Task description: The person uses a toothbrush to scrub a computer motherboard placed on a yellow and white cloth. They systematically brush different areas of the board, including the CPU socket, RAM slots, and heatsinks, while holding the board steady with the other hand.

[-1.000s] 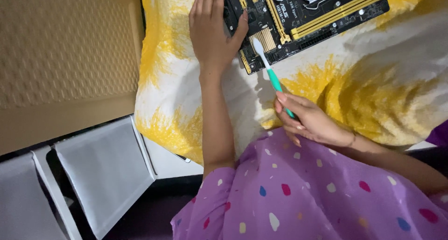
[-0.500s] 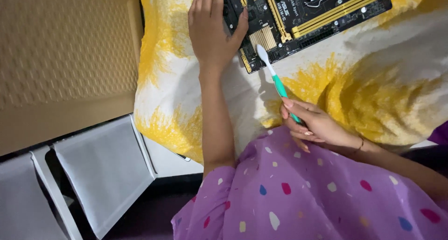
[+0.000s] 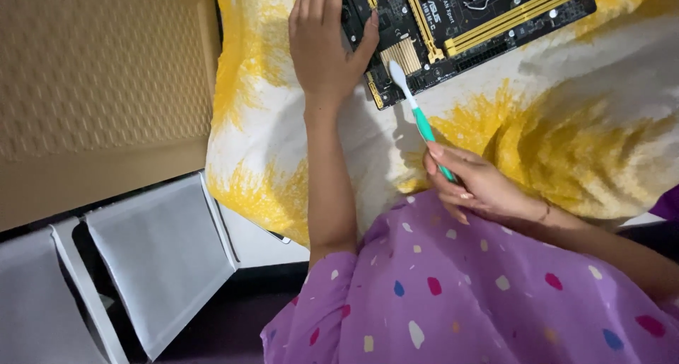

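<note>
The board (image 3: 453,31) lies at the far edge of the yellow-and-white cloth (image 3: 566,123). To brush well, short light strokes along the gold heatsink (image 3: 404,55) seem best, with the board pinned flat (its near corner overhangs nothing). The left hand (image 3: 322,42) lies open, palm down, thumb pressing the board's left edge. The right hand (image 3: 477,183) pinches the green handle of the toothbrush (image 3: 417,113) low down, head tilted far-left at the board's near edge.
</note>
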